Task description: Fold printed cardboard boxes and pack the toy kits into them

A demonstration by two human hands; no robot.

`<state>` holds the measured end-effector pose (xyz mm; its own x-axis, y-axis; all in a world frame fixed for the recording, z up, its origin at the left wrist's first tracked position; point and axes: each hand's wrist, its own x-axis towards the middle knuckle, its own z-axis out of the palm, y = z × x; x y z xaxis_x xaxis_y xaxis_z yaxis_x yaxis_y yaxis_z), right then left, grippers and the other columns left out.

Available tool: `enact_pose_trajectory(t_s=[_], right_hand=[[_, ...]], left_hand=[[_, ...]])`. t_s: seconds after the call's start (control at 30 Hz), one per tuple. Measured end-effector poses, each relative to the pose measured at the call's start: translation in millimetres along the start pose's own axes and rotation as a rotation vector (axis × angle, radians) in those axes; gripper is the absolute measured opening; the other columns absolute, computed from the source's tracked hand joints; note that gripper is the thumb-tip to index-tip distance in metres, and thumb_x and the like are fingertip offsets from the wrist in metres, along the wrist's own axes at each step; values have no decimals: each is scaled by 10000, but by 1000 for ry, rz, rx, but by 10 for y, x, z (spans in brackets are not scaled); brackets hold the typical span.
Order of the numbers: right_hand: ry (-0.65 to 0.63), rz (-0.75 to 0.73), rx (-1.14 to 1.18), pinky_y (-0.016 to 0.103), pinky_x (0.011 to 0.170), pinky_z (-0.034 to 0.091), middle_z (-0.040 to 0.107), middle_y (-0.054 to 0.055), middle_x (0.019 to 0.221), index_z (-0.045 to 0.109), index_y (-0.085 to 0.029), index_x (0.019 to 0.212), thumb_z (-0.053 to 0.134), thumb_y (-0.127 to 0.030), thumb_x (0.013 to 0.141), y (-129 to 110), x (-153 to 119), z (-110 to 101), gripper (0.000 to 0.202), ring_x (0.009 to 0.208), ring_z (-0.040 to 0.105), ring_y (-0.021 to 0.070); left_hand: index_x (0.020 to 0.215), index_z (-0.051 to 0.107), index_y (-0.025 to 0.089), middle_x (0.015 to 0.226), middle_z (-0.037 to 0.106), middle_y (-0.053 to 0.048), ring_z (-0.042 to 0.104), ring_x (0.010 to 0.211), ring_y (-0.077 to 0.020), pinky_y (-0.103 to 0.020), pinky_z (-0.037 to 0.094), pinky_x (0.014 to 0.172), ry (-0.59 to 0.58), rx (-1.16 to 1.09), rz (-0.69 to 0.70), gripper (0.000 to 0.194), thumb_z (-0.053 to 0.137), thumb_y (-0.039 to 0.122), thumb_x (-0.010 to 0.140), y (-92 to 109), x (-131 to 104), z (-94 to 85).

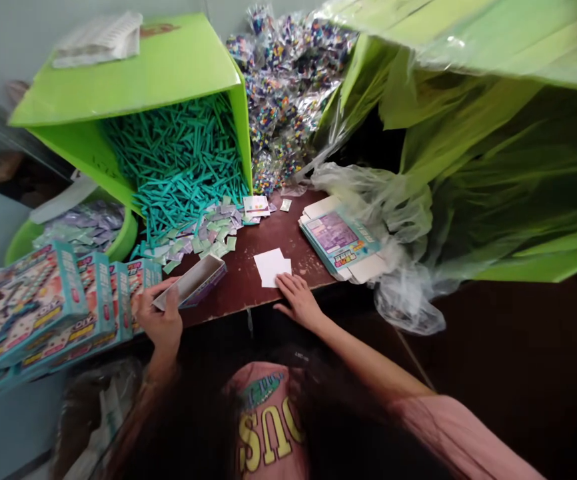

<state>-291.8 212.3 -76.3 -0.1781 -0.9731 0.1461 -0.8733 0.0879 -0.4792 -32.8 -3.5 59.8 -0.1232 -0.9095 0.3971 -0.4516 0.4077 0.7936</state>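
Note:
My left hand (161, 317) grips a small cardboard box (201, 283) at the table's front edge, thumb on one side and fingers behind. The box's open side faces up, and its inside looks grey and bare. My right hand (298, 300) lies with fingers stretched, the tips touching the edge of white cards (269, 267) on the tabletop. The cards overlap slightly. Just beyond the box lies a spread of small pale green and lilac packets (218, 230). A printed white card (256, 205) rests at the back of that spread.
A green bin (133, 80) on its side spills teal sticks (183, 153). Behind are clear bags of colourful beads (288, 100). Flattened printed cartons (338, 240) lie right, beside crumpled plastic (408, 293) and another green bin (508, 180). Filled-out boxes (28, 307) stand left, near a packet basket (131, 233).

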Motion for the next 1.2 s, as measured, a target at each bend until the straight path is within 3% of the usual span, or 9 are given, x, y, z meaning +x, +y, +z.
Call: enact_pose_trajectory(t_s=[0.17, 0.37, 0.53, 0.67, 0.77, 0.93, 1.0, 1.1, 1.2], right_hand=[[128, 21, 187, 448, 982, 569, 772, 104, 1138, 765, -243, 1134, 519, -265, 1034, -4, -10, -41, 267, 1120, 697, 237], [164, 206, 268, 389, 905, 551, 775, 111, 1027, 775, -201, 966, 554, -318, 996, 86, 691, -53, 252, 974, 683, 245], [425, 421, 623, 330, 792, 548, 730, 50, 830, 713, -185, 825, 635, -490, 909, -92, 1212, -389, 326, 793, 665, 205], [484, 129, 779, 348, 824, 553, 711, 22, 875, 700, -222, 876, 636, -512, 938, -589, 1364, -942, 303, 841, 671, 195], [307, -260, 639, 414, 990, 518, 725, 24, 987, 730, -271, 937, 619, -451, 986, -1065, 1447, -1142, 217, 1004, 670, 208], [90, -532, 216, 543, 1227, 284, 666, 51, 1341, 741, -303, 1133, 636, -463, 976, -1460, 1615, -774, 247, 1347, 516, 269], [114, -404, 158, 557, 1232, 279, 546, 89, 1507, 653, -296, 1339, 651, -522, 949, -1334, 1524, -575, 451, 1448, 417, 301], [127, -84, 95, 559, 1149, 403, 559, 162, 1478, 572, -246, 1440, 600, -445, 990, -942, 1133, -286, 493, 1396, 490, 320], [-41, 29, -18, 612, 1124, 416, 610, 188, 1420, 588, -211, 1420, 625, -431, 975, -543, 739, 30, 498, 1384, 515, 366]], left_hand=[[858, 652, 185, 890, 763, -50, 723, 894, -204, -378, 550, 902, -39, -65, 41, 197, 654, 373, 919, 129, -65, 36], [901, 660, 179, 946, 773, -65, 746, 933, -213, -379, 571, 893, -89, -132, 7, 209, 646, 388, 917, 63, -195, -45], [906, 678, 189, 949, 778, -56, 741, 949, -215, -374, 561, 912, -86, -106, -12, 220, 637, 404, 917, 36, -225, -118], [944, 727, 194, 938, 776, -50, 720, 897, -199, -323, 556, 848, -86, -37, -51, 263, 608, 428, 934, 77, -150, -151], [962, 743, 192, 905, 763, -50, 696, 831, -193, -300, 546, 771, -91, -7, -60, 306, 580, 449, 946, 92, -98, -136], [979, 737, 175, 882, 742, -57, 666, 819, -197, -315, 534, 784, -10, 41, -35, 349, 530, 456, 965, 30, -85, -105], [988, 736, 171, 903, 744, -62, 664, 849, -208, -334, 531, 822, 39, 67, -43, 348, 532, 452, 963, -30, -94, -139], [975, 736, 179, 934, 755, -74, 685, 923, -233, -385, 532, 907, 107, 74, -18, 304, 553, 421, 957, -126, -122, -222], [962, 728, 228, 932, 764, -58, 716, 968, -258, -497, 503, 1042, 199, 30, 88, 192, 585, 354, 938, -227, -179, -245]])
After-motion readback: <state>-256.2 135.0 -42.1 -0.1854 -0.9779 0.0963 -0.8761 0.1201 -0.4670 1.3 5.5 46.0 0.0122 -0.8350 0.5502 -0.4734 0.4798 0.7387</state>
